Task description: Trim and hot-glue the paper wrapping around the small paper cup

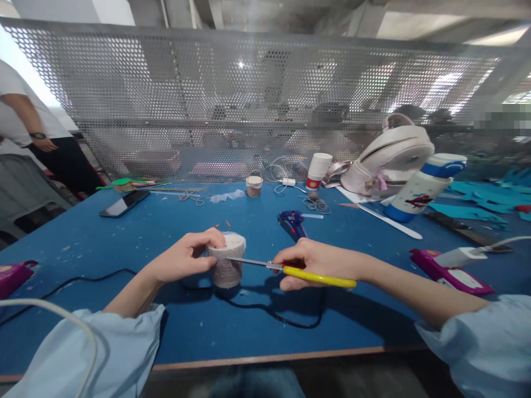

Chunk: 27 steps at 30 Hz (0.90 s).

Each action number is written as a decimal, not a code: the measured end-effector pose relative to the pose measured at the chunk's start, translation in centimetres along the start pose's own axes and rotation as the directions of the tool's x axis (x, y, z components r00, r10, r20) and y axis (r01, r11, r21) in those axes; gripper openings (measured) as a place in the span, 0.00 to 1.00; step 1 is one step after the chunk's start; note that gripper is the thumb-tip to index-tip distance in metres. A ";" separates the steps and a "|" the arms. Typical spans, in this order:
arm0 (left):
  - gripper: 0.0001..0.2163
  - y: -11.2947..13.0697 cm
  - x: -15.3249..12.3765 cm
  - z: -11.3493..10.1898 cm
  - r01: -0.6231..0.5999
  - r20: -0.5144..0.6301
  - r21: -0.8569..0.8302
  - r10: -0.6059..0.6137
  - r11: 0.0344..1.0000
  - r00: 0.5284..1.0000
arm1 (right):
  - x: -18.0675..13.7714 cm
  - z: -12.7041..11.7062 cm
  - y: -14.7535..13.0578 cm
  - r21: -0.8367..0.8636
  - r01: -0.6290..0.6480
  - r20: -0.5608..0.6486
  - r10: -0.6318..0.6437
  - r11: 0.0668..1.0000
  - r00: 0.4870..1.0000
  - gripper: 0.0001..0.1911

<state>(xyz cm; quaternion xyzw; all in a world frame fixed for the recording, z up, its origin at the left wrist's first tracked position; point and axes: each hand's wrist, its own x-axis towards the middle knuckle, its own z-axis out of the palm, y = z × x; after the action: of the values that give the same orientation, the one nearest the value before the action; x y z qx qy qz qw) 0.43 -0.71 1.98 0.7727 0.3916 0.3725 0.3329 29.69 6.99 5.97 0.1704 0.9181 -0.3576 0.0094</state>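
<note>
My left hand pinches the rim of a twine-wrapped cup, thumb outside and fingers at the top opening. Whitish material lines the cup's mouth. Yellow-handled scissors are gripped in my right hand, their blades pointing left and touching the cup just below its rim. Whether something lies between the blades is too small to tell. Behind my right hand lies a blue glue gun with a clear stick in its back. A small wrapped cup with a handle stands farther back.
On the blue table a black cable runs near my hands. A phone lies left; stacked paper cups, a backpack, a bottle and a magenta case are right. A perforated metal screen stands behind.
</note>
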 end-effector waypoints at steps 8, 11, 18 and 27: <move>0.04 0.1 0.1 -0.3 0.008 0.037 -0.034 -0.007 0.999 0.999 | -0.3 -0.7 -0.3 -0.025 -0.028 0.026 0.028 0.999 0.999 0.24; 0.06 0.0 0.1 -0.3 0.030 0.028 -0.045 -0.028 0.999 0.999 | -0.3 -0.7 0.0 -0.007 -0.035 0.041 0.035 0.999 0.999 0.23; 0.05 -0.1 0.1 -0.3 0.060 0.057 -0.039 -0.057 0.997 0.997 | 0.3 -0.8 0.1 0.037 -0.056 0.082 0.053 0.998 0.995 0.23; 0.06 0.0 -0.1 -0.4 0.053 0.039 -0.083 -0.050 0.995 0.998 | 0.7 -1.1 0.2 0.046 -0.017 0.095 0.013 0.999 0.995 0.25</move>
<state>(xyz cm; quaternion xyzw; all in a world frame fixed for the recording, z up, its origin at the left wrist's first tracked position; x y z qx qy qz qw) 0.02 -0.68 2.13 0.7544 0.3892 0.3658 0.3816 29.20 8.01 6.55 0.1603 0.9068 -0.3865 0.0519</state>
